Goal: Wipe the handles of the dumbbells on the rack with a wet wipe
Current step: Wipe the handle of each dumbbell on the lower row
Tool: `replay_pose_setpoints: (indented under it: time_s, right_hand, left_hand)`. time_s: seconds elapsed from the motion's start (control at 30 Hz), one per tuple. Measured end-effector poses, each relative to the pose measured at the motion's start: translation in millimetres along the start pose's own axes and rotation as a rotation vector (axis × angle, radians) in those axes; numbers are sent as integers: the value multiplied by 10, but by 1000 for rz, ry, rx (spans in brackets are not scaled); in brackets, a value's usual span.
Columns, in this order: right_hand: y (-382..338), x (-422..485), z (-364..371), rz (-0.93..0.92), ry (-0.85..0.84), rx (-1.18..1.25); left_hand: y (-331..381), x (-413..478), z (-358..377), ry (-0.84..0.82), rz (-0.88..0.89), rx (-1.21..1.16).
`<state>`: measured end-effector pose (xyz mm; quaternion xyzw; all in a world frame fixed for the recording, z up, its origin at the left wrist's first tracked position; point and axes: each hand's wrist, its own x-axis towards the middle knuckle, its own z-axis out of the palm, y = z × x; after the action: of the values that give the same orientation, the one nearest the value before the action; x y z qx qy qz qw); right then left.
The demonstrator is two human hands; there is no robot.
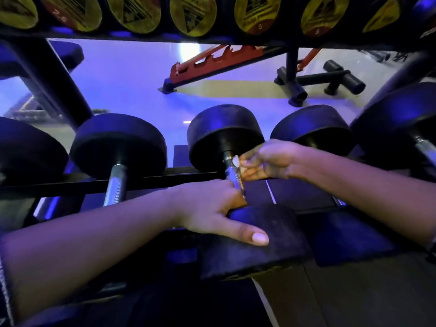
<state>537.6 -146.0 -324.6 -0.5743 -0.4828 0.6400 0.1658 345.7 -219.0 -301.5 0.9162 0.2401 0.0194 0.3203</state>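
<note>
A black dumbbell lies on the rack's lower shelf, its far head (221, 135) and near head (254, 239) joined by a steel handle (233, 177). My right hand (266, 161) pinches a small white wet wipe (236, 160) against the upper part of that handle. My left hand (212, 211) grips the lower part of the handle, with its thumb stretched over the near head. Most of the wipe is hidden by my fingers.
Other black dumbbells flank it: one to the left (118, 147), two to the right (311, 126) (401, 128). The rack's black rail (94, 180) runs under the handles. An upper shelf carries yellow-labelled dumbbells (193, 13). A red bench frame (212, 64) stands on the floor behind.
</note>
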Motion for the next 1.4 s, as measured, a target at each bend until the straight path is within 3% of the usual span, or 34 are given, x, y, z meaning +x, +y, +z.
replay_pose_setpoints:
  time_s: [0.07,0.23,0.3,0.37,0.47,0.67,0.83,0.93,1.1,1.3,1.4]
  right_hand:
    - [2,-86,53,-47,104,-14]
    - [158,-509,210,-70,173,-264]
    - [0,-543,236,-180,255,-267]
    - [-156,-458,277,-316,413,-455]
    - [-194,-343,389,-385,542,-632]
    - [15,-616,421,-366,419,-730]
    - [-198,-363,484,-393,554,-623]
    - [-210,-335,484,-424,571,-633]
    - [33,-671,451,-347,415,-655]
    - [-139,-416,425,-366,518,-473]
    - [-128,-440,420,-378,503,-528]
  left_hand:
    - [-5,-15,37,38,13,73]
    - [7,-34,35,100,79,136]
    - [-24,16,88,25,-20,166]
    - [-13,19,101,6,-117,160]
    - [68,-25,21,32,-63,141]
    - [222,-52,-23,6,-111,116]
    - [188,-43,-18,202,111,213]
    - [211,-84,2,221,113,240]
    - [193,-68,21,234,114,265]
    - [172,-52,44,241,111,211]
    - [187,-61,46,238,98,216]
